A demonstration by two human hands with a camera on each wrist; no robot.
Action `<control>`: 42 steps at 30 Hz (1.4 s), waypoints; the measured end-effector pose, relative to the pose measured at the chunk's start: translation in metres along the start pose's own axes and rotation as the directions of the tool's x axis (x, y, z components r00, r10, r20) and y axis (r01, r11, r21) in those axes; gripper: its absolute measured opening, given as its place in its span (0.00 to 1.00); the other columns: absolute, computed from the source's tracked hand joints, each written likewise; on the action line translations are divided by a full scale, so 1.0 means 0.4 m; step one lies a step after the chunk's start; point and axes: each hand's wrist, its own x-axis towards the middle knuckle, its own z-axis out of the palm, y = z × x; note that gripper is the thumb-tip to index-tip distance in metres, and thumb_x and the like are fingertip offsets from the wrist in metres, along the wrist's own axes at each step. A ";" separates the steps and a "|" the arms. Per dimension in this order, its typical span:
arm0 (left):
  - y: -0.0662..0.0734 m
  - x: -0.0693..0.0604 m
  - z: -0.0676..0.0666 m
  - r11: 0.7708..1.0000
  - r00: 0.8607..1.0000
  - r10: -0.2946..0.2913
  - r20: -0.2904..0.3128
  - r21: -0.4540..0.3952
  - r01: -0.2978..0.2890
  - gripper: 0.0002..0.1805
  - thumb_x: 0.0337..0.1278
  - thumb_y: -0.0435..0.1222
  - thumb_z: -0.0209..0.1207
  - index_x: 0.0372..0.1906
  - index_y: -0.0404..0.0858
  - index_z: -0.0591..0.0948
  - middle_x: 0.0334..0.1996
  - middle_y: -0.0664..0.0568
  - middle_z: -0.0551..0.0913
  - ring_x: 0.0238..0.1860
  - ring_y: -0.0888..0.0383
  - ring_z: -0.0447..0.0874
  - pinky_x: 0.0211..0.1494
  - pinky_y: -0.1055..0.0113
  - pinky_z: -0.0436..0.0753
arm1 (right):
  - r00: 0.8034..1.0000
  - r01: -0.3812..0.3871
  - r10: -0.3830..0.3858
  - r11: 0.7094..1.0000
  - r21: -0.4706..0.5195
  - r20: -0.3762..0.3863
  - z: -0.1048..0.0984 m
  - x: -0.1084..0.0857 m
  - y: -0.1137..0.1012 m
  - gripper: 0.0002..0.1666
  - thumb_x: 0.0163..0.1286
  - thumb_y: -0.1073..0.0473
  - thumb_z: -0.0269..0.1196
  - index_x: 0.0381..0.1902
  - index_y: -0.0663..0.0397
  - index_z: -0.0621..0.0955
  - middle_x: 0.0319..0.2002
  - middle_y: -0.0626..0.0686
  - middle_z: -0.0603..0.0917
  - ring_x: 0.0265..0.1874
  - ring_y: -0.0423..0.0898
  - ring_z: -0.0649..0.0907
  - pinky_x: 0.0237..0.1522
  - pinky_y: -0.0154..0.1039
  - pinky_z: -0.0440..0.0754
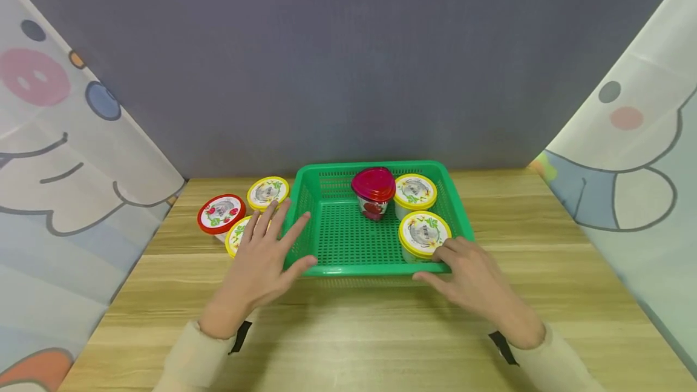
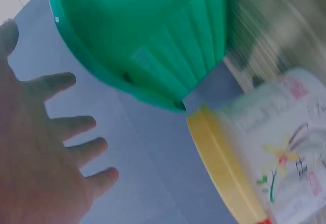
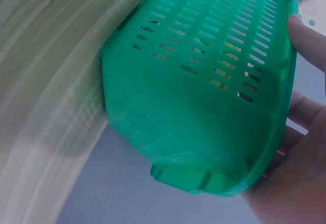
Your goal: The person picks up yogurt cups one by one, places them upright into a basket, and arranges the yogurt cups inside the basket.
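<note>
A green basket (image 1: 359, 270) stands on the table, holding a magenta-lidded cup (image 1: 373, 189) and two yellow-lidded tubs (image 1: 415, 192) at its right side. My right hand (image 1: 476, 280) grips the basket's near right corner, fingers over the rim and thumb outside; the right wrist view shows this hand (image 3: 300, 158) at the basket's rim (image 3: 291, 81). My left hand (image 1: 258, 265), fingers spread, is over the basket's left side and holds nothing. In the left wrist view the hand (image 2: 56, 142) is apart from the basket (image 2: 137, 35) and from a yellow-lidded tub (image 2: 275, 147).
Left of the basket on the table (image 1: 348, 331) stand a red-lidded tub (image 1: 221, 213) and two yellow-lidded tubs (image 1: 268, 191), the nearer one partly behind my left hand. A grey wall (image 1: 348, 65) rises behind, with cartoon-printed panels (image 1: 65, 138) at both sides.
</note>
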 end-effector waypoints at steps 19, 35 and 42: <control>-0.134 0.017 -0.047 0.974 0.950 -0.225 0.217 0.038 0.222 0.39 0.74 0.61 0.45 0.81 0.47 0.59 0.79 0.34 0.48 0.79 0.33 0.39 0.75 0.32 0.43 | 1.000 0.005 -0.005 1.000 0.014 0.000 0.001 -0.004 0.002 0.23 0.52 0.39 0.77 0.26 0.49 0.83 0.27 0.44 0.80 0.29 0.41 0.77 0.30 0.40 0.77; -0.158 0.018 -0.041 0.957 0.869 -0.287 0.403 0.077 0.280 0.39 0.74 0.62 0.42 0.80 0.45 0.59 0.76 0.30 0.56 0.73 0.27 0.53 0.70 0.28 0.53 | 1.000 0.014 -0.014 1.000 0.023 -0.009 0.002 -0.004 0.004 0.29 0.60 0.30 0.69 0.26 0.50 0.83 0.27 0.44 0.79 0.29 0.42 0.77 0.31 0.40 0.77; -0.161 0.021 -0.034 0.950 0.850 -0.308 0.427 0.096 0.296 0.41 0.71 0.62 0.48 0.80 0.46 0.61 0.73 0.33 0.61 0.71 0.27 0.57 0.67 0.27 0.58 | 1.000 0.016 -0.016 1.000 0.025 -0.007 0.003 -0.004 0.004 0.23 0.53 0.38 0.77 0.26 0.50 0.83 0.28 0.44 0.80 0.30 0.41 0.77 0.31 0.40 0.78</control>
